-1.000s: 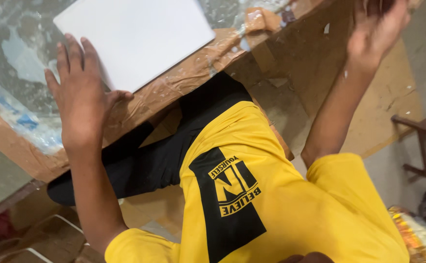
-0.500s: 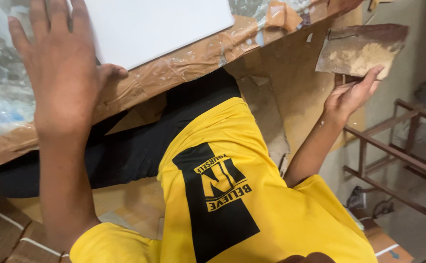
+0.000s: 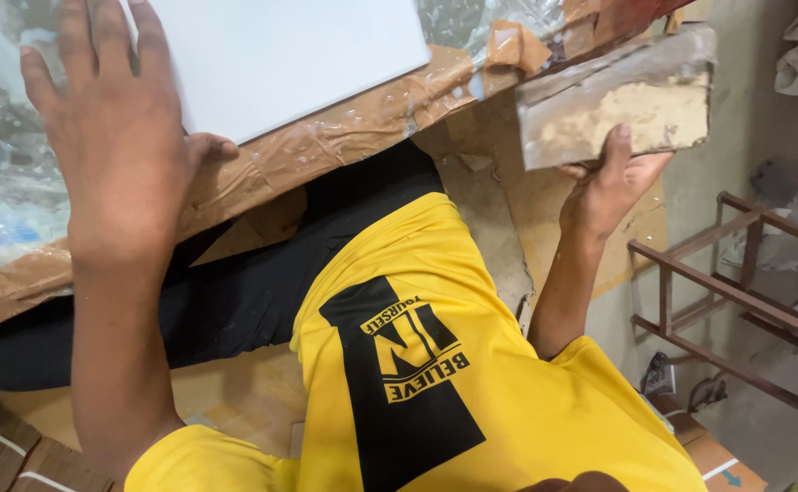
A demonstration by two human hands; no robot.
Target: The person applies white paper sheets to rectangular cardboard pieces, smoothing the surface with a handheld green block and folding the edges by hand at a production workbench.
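Right hand [image 3: 613, 187] grips a rough, perhaps mortar-crusted slab [image 3: 617, 100].

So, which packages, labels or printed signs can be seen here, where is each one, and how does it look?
Printed panel: on the yellow shirt, bottom centre; black rectangle with yellow lettering.
Wrapping: along the bench edge under the white tile; brown tape and clear plastic, crumpled.
No screens visible.

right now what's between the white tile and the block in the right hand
In the head view, the taped brown edge of the plastic-wrapped table lies between the white tile and the dusty block held by the right hand.
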